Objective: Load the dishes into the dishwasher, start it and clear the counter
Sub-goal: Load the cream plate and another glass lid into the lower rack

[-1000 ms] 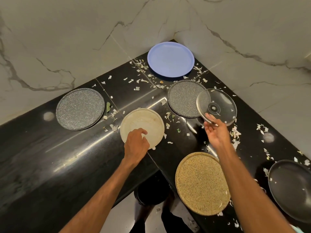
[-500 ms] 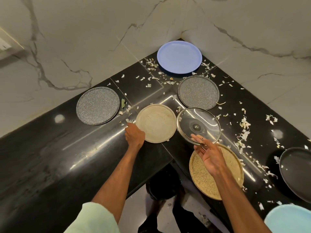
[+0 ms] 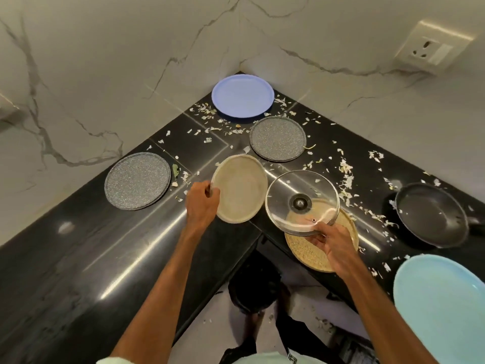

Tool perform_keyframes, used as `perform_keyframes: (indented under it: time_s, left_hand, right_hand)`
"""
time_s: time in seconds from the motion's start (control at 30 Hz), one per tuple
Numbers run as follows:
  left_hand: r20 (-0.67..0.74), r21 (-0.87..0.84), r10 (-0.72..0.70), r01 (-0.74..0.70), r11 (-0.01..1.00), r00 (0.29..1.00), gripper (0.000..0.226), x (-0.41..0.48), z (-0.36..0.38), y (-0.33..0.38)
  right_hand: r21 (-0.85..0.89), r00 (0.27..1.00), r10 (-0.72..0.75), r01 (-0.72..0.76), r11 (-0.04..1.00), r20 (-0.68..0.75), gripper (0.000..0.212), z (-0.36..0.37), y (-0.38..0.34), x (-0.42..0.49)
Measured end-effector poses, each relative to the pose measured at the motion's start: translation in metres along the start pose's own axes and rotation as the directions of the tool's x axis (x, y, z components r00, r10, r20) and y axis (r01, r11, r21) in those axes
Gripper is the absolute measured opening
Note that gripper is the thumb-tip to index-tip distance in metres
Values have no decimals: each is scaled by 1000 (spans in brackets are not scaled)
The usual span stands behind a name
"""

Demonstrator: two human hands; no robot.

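Left fingers (image 3: pixel 214 193) grip cream plate (image 3: pixel 241 187), right fingers (image 3: pixel 315 240) glass lid (image 3: pixel 288 190), tan plate (image 3: pixel 305 257) half-covered

No legible txt (nothing readable).

Bare forearms (image 3: pixel 162 285); left hand (image 3: pixel 202 206), right hand (image 3: pixel 334 245) ungloved; pale mint sleeve (image 3: pixel 112 360), probably short.

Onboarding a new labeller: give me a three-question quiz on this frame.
1. True or false: the left hand grips the cream plate by its rim.
2. How many grey speckled plates lie on the counter?
3. Fill in: the right hand holds the ___ over the tan plate.
Key: 1 true; 2 two; 3 glass lid.
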State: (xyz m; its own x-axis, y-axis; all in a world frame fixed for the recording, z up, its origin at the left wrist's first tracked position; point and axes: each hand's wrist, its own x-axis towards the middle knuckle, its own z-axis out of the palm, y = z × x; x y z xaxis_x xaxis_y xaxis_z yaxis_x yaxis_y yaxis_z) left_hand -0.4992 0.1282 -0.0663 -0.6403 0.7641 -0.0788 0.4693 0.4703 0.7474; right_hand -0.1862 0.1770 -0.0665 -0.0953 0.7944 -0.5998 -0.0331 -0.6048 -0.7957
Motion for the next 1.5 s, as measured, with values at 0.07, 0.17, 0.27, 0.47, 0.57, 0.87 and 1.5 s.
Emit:
perform_keyframes:
  time_s: [0.07,0.17,0.27,0.47,0.57,0.87,1.5]
  left_hand:
    - [10,59,176,-176,983,984,12,-6,-6,12]
    - [77,80,375,-380,921,924,16,-21,-11,37]
    - [208,97,498,-524,846,842,14,-39,-7,64]
    - [475,8,603,-688,726,641,20,-85,25,115]
    - [592,-30,617,-750,660,519,23,-110,54,134]
    - [725,-188,662,-870,456,191,17,-215,119,168]
    - [833,-358,457,-934,17,-311,22,-451,134,165]
  right_hand:
    - [-103,997,-68,63,993,-45,23,-15,0,-16]
    - [-217,976,-186,158,963,-115,21,-38,-3,-52]
    - [-342,918,-342,262,903,-199,10,-62,-8,-94]
    - [-575,809,-487,238,783,-330,9,-123,9,-164]
    - [-685,734,-538,138,716,-415,10,-149,22,-193]
    - [-738,647,-449,-273,617,-616,26,-204,87,-291]
    - [-259,375,-66,-491,832,-925,29,-236,244,-450]
